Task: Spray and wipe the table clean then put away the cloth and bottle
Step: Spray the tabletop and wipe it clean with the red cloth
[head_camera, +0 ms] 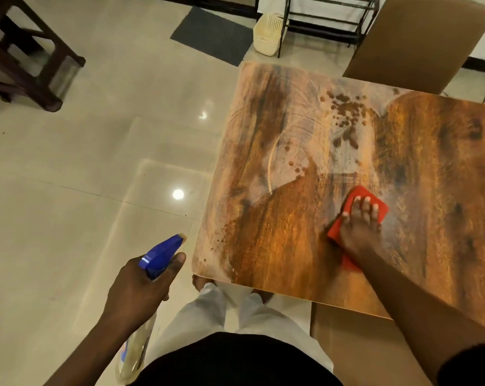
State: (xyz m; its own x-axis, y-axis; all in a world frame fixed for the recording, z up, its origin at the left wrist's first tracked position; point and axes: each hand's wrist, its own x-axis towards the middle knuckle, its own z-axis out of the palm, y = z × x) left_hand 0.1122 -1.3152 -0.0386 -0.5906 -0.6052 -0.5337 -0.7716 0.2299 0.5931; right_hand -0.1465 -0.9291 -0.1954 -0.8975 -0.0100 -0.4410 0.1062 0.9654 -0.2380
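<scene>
We are in the wiping step. Our right hand (359,227) lies flat with spread fingers on the red cloth (358,215) and presses it on the wooden table (277,232), near the edge closest to us. Our left hand (141,285) is closed around the neck of the spray bottle (159,256), which it holds beside the table, over the tiled floor (68,176); its blue nozzle points toward the table. The near part of the table looks shiny, but a greyish film and a group of brown spots (347,112) remain in the far part, well apart from the cloth. We judge that the next move must carry the cloth forward to these spots with firm pressure. Putting away cloth and bottle is not yet begun.
</scene>
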